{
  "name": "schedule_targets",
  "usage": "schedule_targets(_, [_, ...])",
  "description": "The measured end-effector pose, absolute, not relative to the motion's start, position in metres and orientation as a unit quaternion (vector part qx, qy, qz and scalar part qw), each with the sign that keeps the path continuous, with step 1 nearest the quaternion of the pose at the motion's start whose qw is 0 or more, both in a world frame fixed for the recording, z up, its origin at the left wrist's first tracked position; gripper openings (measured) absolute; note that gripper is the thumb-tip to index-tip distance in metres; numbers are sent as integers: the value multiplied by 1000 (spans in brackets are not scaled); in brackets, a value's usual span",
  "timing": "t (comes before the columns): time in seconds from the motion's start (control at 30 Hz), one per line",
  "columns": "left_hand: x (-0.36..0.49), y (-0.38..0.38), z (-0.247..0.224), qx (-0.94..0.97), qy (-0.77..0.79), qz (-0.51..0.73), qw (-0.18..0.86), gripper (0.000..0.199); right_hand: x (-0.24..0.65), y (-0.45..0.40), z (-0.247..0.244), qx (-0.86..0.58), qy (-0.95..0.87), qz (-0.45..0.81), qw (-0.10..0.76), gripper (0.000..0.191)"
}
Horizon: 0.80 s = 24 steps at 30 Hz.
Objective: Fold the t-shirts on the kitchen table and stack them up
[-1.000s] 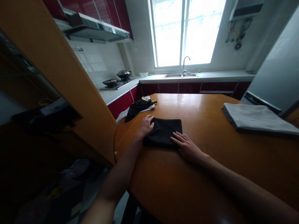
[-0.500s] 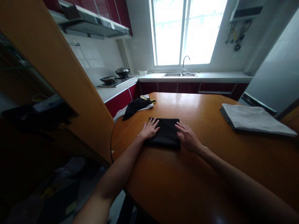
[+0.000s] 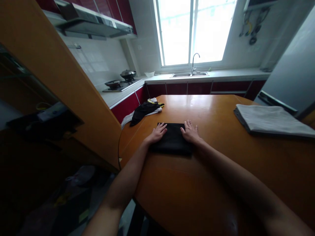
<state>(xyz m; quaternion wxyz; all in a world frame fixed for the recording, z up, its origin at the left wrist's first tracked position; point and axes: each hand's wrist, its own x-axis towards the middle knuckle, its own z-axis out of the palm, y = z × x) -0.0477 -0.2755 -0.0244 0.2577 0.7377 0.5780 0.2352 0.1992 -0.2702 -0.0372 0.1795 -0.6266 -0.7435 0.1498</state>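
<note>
A black folded garment (image 3: 173, 141) lies flat on the wooden table (image 3: 177, 183) in front of me. My left hand (image 3: 158, 132) rests on its left side, palm down with the fingers stretched out. On its right side lies my right hand (image 3: 190, 132), also palm down, fingers spread and thumb pointing inward. Neither hand grips the cloth. What kind of garment it is cannot be told from its folded shape.
Crumpled black and white clothes (image 3: 145, 110) with yellow trim lie at the table's left far edge. A stack of folded grey cloth (image 3: 273, 119) sits on the right. Beyond are a sink (image 3: 189, 75), a stove (image 3: 124, 85) with pans, and a wooden cabinet (image 3: 98, 121) at left.
My right hand has shifted from the garment's right edge onto its top right part, its fingers now spread. My left hand stays on the left side. The view has tilted slightly.
</note>
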Motion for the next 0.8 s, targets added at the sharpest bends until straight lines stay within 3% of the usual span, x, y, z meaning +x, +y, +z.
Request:
schedule_targets(0.1, [-63,-271,-13,682,549,358,324,62,200,-289,-28,-605,-753,129,225,62])
schedule_targets(0.17, [-70,-269,-11,679,543,389,305,62,198,-311,-27,-565,-784,112,231,59])
schedule_targets(0.4, [-69,-260,-34,731,591,242,240,55,190,-364,-48,-472,-863,74,166,57])
schedule_targets(0.6, [-76,-264,-19,641,648,343,226,48,211,-347,-30,-539,-776,128,301,50])
schedule_targets(0.7, [-81,-271,-15,615,672,335,240,38,232,-331,-22,-598,-711,173,328,38])
schedule_targets(0.8, [-81,-278,-13,606,691,285,272,28,246,-319,-21,-639,-665,265,281,18])
